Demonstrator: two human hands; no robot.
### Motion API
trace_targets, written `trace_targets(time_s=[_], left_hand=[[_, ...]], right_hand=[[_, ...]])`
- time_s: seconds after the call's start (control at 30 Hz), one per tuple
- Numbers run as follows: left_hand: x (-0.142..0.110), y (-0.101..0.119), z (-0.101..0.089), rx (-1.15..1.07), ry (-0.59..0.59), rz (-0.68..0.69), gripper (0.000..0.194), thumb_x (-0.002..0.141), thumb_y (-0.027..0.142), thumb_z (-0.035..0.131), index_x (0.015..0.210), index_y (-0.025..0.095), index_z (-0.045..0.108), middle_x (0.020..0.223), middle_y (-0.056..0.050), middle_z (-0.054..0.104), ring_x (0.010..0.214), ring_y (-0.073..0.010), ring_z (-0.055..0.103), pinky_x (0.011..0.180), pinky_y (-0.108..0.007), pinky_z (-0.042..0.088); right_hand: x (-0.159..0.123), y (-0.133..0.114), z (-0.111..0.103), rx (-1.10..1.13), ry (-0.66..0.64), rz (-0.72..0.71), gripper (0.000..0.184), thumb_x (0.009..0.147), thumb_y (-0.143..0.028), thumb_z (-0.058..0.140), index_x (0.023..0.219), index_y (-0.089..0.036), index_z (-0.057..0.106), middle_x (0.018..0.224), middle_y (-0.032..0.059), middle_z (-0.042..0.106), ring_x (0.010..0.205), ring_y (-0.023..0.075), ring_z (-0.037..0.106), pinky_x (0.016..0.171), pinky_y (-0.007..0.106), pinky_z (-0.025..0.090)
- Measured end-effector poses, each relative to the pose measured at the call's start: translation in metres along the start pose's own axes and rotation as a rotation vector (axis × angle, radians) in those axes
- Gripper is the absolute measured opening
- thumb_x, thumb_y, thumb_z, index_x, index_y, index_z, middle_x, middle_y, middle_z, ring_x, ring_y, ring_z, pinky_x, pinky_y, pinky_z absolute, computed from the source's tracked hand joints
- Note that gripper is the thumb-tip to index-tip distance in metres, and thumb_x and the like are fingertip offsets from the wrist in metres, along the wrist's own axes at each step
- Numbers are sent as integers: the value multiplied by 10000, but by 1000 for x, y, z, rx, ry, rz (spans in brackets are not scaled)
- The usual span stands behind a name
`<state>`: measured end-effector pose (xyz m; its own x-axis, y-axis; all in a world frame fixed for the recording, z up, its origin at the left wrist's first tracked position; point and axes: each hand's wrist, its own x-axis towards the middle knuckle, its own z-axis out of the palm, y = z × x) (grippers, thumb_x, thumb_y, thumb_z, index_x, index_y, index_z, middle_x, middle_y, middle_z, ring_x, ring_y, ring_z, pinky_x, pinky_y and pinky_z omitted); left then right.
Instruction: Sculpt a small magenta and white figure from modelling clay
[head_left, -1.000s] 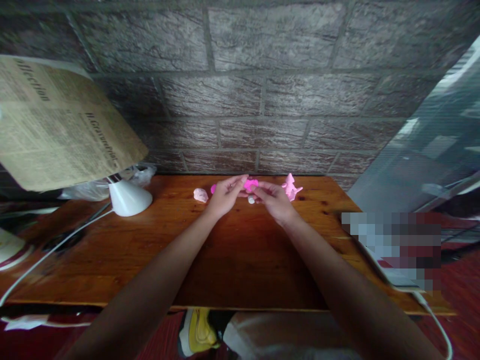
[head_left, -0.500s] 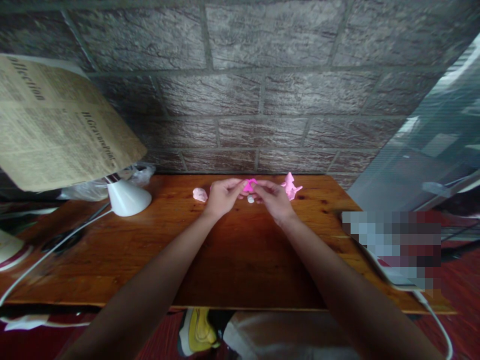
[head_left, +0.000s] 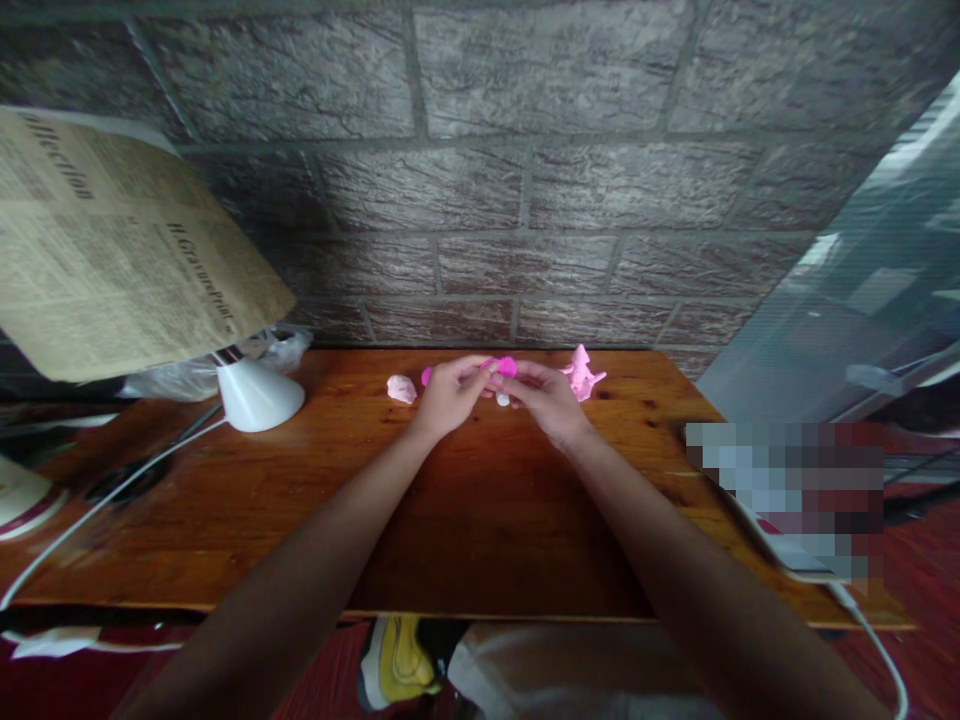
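Observation:
Between my two hands is a soft-looking piece of bright pink modelling clay [head_left: 508, 367], pinched by the fingertips of both. My left hand [head_left: 450, 393] grips it from the left, thumb in front. My right hand [head_left: 551, 398] holds its other side, fingers bent. Just below the fingertips shows a small white round piece [head_left: 502, 399]; whether it touches the fingers I cannot tell. A pale pink lump [head_left: 401, 389] lies left of my left hand. A bit of bright pink [head_left: 427, 376] peeks out behind that hand. Beyond my right hand stands a pink spiky shape [head_left: 580, 372], partly hidden.
The wooden table [head_left: 300, 530] ends at a brick wall [head_left: 465, 190]. At left stand a lamp with a white base [head_left: 262, 396] and a newsprint shade [head_left: 127, 250], a cable [head_left: 120, 500] and a cup [head_left: 22, 500]. A blurred-out device [head_left: 787, 510] lies at right.
The pink clay between my fingers has turned and now looks longer and narrower. A pink bit shows more clearly behind my left hand. Both hands stay in nearly the same place.

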<state>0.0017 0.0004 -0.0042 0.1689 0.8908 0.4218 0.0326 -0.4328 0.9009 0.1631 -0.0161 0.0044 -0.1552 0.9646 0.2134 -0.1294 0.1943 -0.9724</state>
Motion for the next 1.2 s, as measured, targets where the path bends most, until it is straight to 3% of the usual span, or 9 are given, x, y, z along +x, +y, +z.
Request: trace_targets(time_s=[0.17,0.47,0.63,0.77,1.0,1.2], left_hand=[[1,5,1,-44,14,-22,445,752,568,769,936,163,760,743,-44,765,614,-175,705,635,-307,616],[2,4,11,-376,114,-221,450,679,539,847,880,154,731,689,-18,736,568,-107,670,619,-242,587],[2,5,8,-400,82,-248,428,679,463,872,964,167,752,790,-41,777,669,-128,717,751,-289,615],[2,6,6,-414,74,-270,410,644,403,904,952,167,773,861,-58,794,745,-141,738,821,-307,615],[1,5,7,-301,128,-178,404,639,405,896,962,186,789,1006,-80,803,903,-201,750,887,-361,599],[-2,5,4,60,123,91,296,748,423,815,937,195,803,986,-78,807,911,-233,753,916,-387,585]], right_hand=[[1,-1,0,-1,-17,-22,400,642,-503,867,870,-197,745,812,24,744,749,163,636,670,287,467],[-1,0,1,-168,33,-287,282,798,-482,767,934,-236,745,900,34,753,816,185,662,841,349,513],[1,0,-2,-102,84,-206,345,740,-499,806,952,-236,736,923,40,761,849,194,678,847,357,524],[3,-2,-3,-16,71,-134,398,686,-522,832,947,-234,747,908,29,764,850,193,684,756,319,523],[2,3,-4,-50,105,-35,402,723,-603,758,876,-232,788,835,30,756,785,181,658,652,287,488],[6,10,-8,-74,123,-7,441,679,-617,782,841,-207,797,687,6,685,651,150,586,628,295,466]])
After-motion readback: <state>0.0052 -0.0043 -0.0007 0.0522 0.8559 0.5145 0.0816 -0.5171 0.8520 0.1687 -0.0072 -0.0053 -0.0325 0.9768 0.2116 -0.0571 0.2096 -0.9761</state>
